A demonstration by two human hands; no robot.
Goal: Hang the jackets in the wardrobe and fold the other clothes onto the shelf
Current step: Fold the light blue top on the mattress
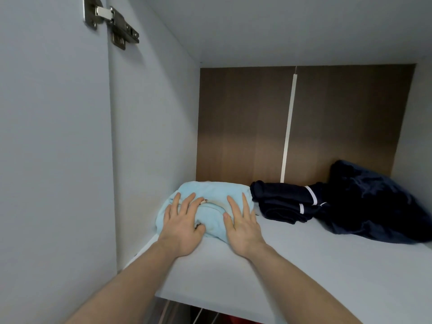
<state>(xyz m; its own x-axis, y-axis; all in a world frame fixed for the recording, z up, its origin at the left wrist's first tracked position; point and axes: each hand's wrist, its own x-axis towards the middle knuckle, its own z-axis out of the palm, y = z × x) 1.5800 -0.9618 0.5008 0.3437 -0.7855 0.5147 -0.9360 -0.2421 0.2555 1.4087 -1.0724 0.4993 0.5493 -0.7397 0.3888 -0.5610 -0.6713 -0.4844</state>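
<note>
Both hands are lying flat with fingers straight, so neither grip is closing round anything: the left hand (181, 222) is pressing on the left part of a folded light blue garment (210, 206) and the right hand (243, 222) is pressing on its right part, thumbs turned inward toward each other. The blue garment is sitting at lower centre of the frame on the pale shelf (304, 272), close against the grey side wall (152, 136) at the left. Just to its right a folded dark navy piece with white stripes (285, 202) is lying on the same shelf, and a loosely bunched navy garment (374, 202) is touching it at far right. Behind them the brown back panel (243, 125) is rising, and a metal hinge (112, 22) is showing at upper left
</note>
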